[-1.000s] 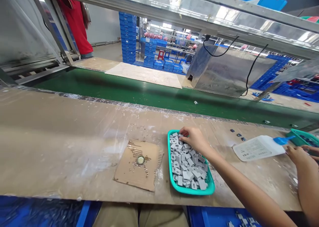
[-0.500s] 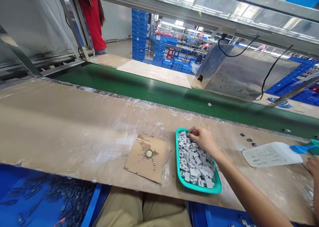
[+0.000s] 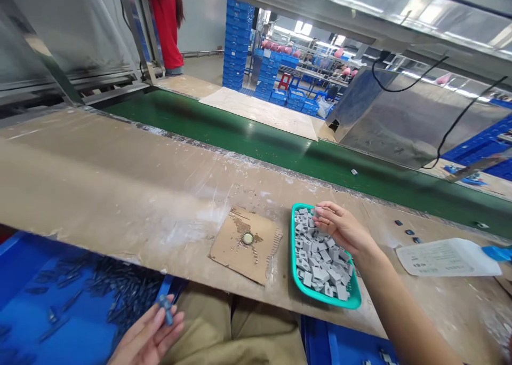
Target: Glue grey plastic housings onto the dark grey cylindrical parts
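Observation:
My left hand (image 3: 150, 330) is palm-up at the lower left, above the edge of a blue bin, its thumb and fingers pinching a small dark blue plastic part (image 3: 165, 307). My right hand (image 3: 342, 227) is over the far end of a teal basket (image 3: 298, 285). Between its thumb and fingertips is a small grey block (image 3: 317, 211), partly hidden by the fingers. Many more grey blocks (image 3: 320, 255) fill the basket. To its left lies a square of cardboard (image 3: 230, 250) with brown glue-like stains and a round, pale-centred piece (image 3: 248, 239) on it.
Blue bin (image 3: 24, 317) at lower left holds many dark parts. A white squeeze bottle (image 3: 444, 258) lies right of the basket, near several small dark pieces (image 3: 409, 231). A green conveyor belt (image 3: 224, 122) runs behind. Beyond it stands a person in red (image 3: 168, 29).
My left hand has come into view at the lower left with the dark blue part. My right hand has risen slightly from the grey blocks, pinching one. The view has shifted.

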The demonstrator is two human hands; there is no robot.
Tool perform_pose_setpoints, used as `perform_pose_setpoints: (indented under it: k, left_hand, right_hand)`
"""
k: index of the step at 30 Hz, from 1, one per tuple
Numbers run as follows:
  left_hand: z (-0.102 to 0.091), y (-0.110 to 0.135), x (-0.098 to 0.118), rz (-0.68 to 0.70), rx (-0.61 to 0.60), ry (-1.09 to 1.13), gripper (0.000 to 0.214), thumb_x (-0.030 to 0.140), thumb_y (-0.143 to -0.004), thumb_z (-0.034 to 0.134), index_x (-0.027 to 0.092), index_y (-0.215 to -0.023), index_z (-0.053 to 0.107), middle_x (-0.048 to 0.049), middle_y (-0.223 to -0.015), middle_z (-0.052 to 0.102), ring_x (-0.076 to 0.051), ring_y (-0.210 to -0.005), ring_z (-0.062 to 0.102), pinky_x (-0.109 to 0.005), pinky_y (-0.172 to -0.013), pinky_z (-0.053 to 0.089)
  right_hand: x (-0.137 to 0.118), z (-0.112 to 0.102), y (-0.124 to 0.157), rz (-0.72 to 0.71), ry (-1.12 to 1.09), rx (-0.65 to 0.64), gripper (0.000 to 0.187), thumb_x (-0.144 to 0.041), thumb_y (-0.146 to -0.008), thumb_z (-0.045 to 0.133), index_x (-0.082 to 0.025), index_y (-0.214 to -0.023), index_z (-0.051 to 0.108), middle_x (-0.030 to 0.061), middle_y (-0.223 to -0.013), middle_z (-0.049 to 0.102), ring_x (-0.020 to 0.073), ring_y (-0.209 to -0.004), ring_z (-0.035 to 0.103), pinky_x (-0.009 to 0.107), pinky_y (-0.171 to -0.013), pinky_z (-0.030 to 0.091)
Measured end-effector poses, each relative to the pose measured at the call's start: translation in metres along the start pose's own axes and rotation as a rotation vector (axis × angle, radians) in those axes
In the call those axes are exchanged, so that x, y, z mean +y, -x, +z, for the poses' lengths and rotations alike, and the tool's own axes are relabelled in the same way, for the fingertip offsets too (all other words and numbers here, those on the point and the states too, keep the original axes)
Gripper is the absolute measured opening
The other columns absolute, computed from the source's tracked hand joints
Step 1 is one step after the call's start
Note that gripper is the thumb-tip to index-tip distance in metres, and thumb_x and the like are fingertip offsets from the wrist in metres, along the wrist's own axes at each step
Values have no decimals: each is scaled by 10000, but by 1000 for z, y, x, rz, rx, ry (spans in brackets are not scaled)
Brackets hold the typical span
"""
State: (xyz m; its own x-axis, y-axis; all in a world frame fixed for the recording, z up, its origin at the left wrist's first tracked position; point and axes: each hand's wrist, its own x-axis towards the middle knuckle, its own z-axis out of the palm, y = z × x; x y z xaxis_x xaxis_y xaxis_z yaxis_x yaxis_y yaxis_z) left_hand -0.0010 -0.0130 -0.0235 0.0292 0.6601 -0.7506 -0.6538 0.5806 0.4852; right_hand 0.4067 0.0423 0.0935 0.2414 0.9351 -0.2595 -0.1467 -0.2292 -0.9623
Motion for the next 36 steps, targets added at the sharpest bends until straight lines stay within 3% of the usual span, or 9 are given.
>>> perform_pose_setpoints:
  k: [2,6,11,14,18,23,26,30,36]
  left_hand:
    - [22,11,-1,-32,-169,-68,404,89,-508,836,129,-863,650,-55,-773,642,-167,-674,610,-199,-544,524]
    - [57,23,0,62,-389,-163,303,219,-675,777,117,-930,647,-68,-847,618,-63,-627,515,-122,-519,434]
    - [81,24,-7,143,-457,-108,255,186,-667,776,104,-871,645,-47,-818,599,-87,-705,557,-133,-622,475]
    - [87,24,-12,145,-486,-57,251,169,-676,766,95,-872,628,-60,-828,609,-99,-727,577,-143,-648,489]
    - [87,26,-15,145,-484,-18,269,144,-694,747,112,-923,611,-67,-873,629,-115,-756,600,-165,-682,510]
    - [89,26,-15,186,-473,-6,248,169,-735,716,71,-946,630,-118,-992,632,-176,-911,603,-231,-853,504]
    - [92,24,-16,179,-454,35,236,213,-787,669,43,-947,634,-151,-1041,619,-200,-960,594,-248,-890,493]
    - [98,24,-17,63,-483,126,228,70,-705,710,84,-920,637,-117,-1031,628,-214,-1038,562,-285,-949,463]
    - [109,30,-23,81,-524,88,377,81,-670,742,91,-1027,624,-117,-1040,629,-207,-1028,566,-283,-931,473]
  right_hand:
    - [2,18,4,-30,148,-57,303,-338,-665,748,-221,-919,630,0,-780,665,117,-710,627,228,-686,511]
    - [9,63,12,-185,563,-172,261,-305,-714,696,-187,-942,649,51,-896,685,180,-858,637,282,-780,504]
    - [21,106,11,-437,1028,-311,186,-210,-772,623,-171,-944,683,62,-850,684,195,-755,644,307,-710,502]
    - [30,116,3,-542,1187,-353,194,-185,-773,628,-174,-955,694,63,-841,678,197,-732,636,300,-688,492]
    - [42,122,-6,-550,1291,-401,196,-149,-765,628,-174,-944,705,62,-817,677,201,-717,637,294,-682,489]
    - [37,123,-2,-482,1206,-360,200,-187,-767,622,-174,-948,706,69,-847,695,218,-747,646,321,-711,493]
    - [26,119,6,-268,960,-283,236,-304,-752,646,-182,-946,701,71,-870,716,243,-804,664,340,-739,509]
    - [19,111,20,25,542,-280,366,-400,-675,717,-170,-958,686,85,-912,717,249,-853,666,350,-800,514]
    - [22,111,50,92,318,-270,320,-359,-652,757,-161,-894,686,68,-776,714,192,-694,662,310,-715,533]
